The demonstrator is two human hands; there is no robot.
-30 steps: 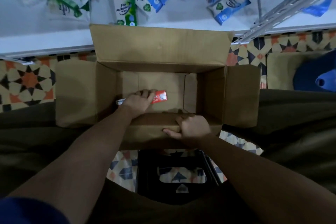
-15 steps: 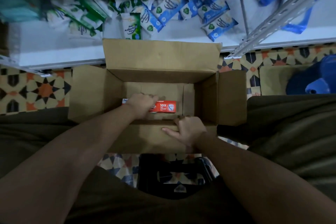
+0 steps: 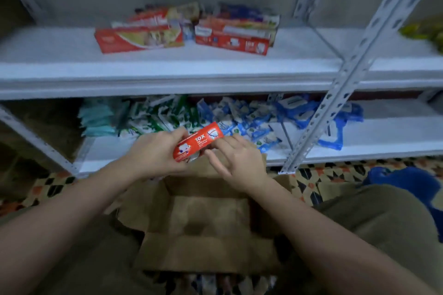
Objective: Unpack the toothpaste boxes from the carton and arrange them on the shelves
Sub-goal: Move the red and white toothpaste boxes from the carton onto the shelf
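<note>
Hiding part of toothpaste box (image 3: 198, 141): both hands (image 3: 153, 153), carton (image 3: 206, 223) beneath.

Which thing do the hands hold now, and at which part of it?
A red toothpaste box. The left hand grips its lower-left end; the right hand touches its upper-right end with the fingers.

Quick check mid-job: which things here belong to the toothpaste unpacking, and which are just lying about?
Job:
red toothpaste box, held by left hand and right hand
open brown cardboard carton
stacked red toothpaste boxes
upper white shelf

Lying about:
blue and green sachets on the lower shelf
blue object
</note>
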